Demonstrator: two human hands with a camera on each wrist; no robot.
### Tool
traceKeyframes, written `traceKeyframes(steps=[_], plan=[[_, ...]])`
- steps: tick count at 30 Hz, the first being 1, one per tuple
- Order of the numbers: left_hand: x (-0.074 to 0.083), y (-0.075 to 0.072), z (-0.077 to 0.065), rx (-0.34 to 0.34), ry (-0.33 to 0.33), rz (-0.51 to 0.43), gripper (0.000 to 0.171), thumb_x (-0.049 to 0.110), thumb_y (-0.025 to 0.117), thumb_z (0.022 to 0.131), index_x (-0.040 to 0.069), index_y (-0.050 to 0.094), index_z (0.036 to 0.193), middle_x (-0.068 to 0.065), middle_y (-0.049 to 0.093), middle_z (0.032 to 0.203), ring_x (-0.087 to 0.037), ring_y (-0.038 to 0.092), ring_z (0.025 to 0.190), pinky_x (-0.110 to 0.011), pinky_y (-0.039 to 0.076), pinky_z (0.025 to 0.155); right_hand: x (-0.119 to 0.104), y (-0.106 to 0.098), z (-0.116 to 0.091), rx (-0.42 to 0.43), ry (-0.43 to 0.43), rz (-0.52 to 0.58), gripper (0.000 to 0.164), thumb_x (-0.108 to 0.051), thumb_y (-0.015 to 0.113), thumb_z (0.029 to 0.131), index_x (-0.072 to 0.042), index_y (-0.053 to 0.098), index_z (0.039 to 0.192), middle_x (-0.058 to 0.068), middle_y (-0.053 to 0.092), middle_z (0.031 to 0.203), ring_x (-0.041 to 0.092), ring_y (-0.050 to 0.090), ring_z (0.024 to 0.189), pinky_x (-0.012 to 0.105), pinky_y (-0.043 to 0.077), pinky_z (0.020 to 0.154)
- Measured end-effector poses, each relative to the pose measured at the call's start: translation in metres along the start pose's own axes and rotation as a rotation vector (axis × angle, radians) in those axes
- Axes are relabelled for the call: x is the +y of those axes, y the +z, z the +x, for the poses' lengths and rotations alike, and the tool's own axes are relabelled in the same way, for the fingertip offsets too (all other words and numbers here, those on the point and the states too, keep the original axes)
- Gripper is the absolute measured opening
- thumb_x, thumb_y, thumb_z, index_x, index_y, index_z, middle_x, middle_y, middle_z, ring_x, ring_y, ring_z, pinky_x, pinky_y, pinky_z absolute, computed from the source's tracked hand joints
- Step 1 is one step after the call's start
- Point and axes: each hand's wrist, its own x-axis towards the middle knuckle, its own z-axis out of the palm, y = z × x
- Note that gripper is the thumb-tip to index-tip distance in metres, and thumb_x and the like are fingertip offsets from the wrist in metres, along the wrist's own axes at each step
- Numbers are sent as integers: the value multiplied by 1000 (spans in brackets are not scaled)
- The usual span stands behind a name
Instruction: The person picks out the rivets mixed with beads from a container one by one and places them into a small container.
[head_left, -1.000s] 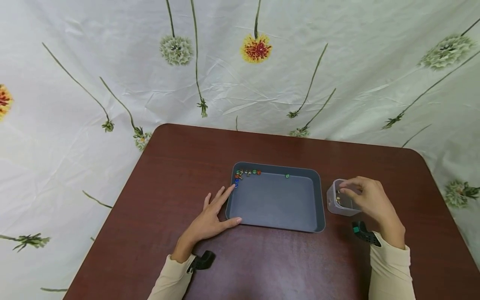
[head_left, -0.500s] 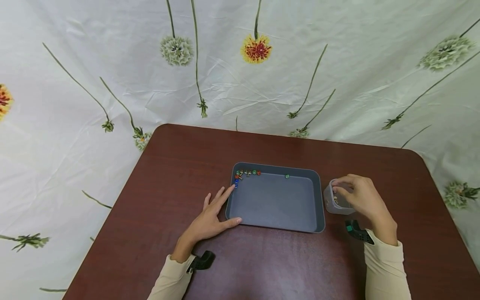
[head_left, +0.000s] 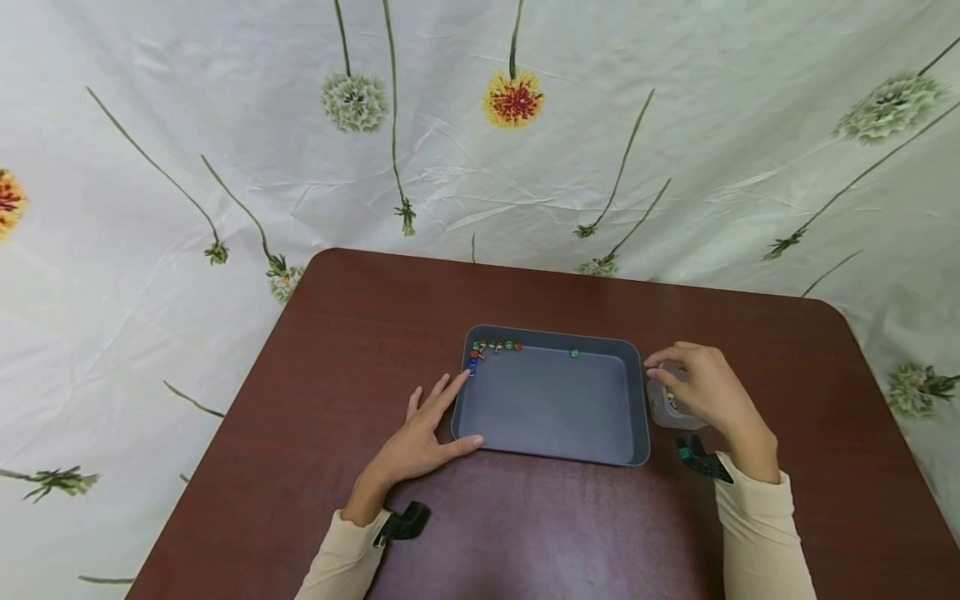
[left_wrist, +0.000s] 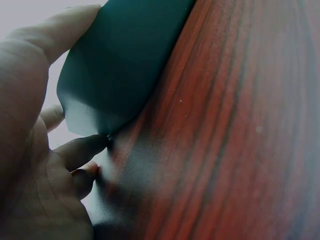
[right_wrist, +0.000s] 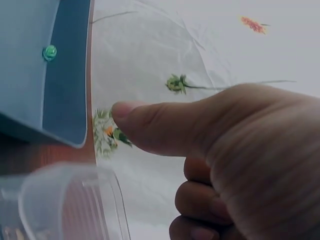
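I judge tray filling: left hand spread, touching its left; right hand curled near its right (hold unclear); next, reach inward.

The head view was evenly lit and fairly sharp, with a pale sheen on the near tabletop and soft shadow beside the right sleeve. Of the 2 wrist views, the left was dim against blown-out white; the right was hazy, its clear container blurred.
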Motion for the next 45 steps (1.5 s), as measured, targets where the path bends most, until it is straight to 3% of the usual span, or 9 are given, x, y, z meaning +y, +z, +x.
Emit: traceKeyframes(steps=[10,16,23,30,38,45], plan=[[-1,1,0,6,8,8,94,48,72,90,26,18,163,-2,24,166,-28,10,156,-60,-9,120,-15,11,14,-40,-51,-36,11,-3,74,89,-5,78,99,2,70,89,21,65,81,40,53,72],[-1,0,0,7,3,2,94,48,73,89,27,18,163,-2,24,166,-28,10,156,-60,-9,120,-25,17,24,-73,-90,-41,10,-5,76,88,-6,79,98,-2,64,80,9,45,61,26,40,57],[-2,1,-1,8,-2,1,94,49,73,89,30,17,162,-2,23,166,-27,10,156,-59,-10,120,-32,24,35,-104,-121,-54,12,-6,74,90,-5,79,101,2,68,87,15,62,73,35,51,67],[-2,1,0,5,1,0,95,49,73,90,27,17,163,-1,23,166,-26,9,157,-60,-10,120,-38,32,49,-136,-149,-29,12,-9,76,90,-6,79,100,1,69,87,9,55,67,27,45,61],[-1,1,1,8,10,-9,94,48,73,90,27,17,163,-2,23,166,-27,9,157,-60,-10,120,-45,46,66,-183,-170,-11,16,-16,78,89,-10,78,103,3,73,98,21,66,87,39,53,75],[-2,1,0,8,11,-8,94,48,73,90,27,17,163,-1,23,166,-27,9,157,-60,-10,120,-51,62,79,-230,-184,26,16,-19,78,89,-11,79,103,-2,68,87,12,53,70,30,45,64]])
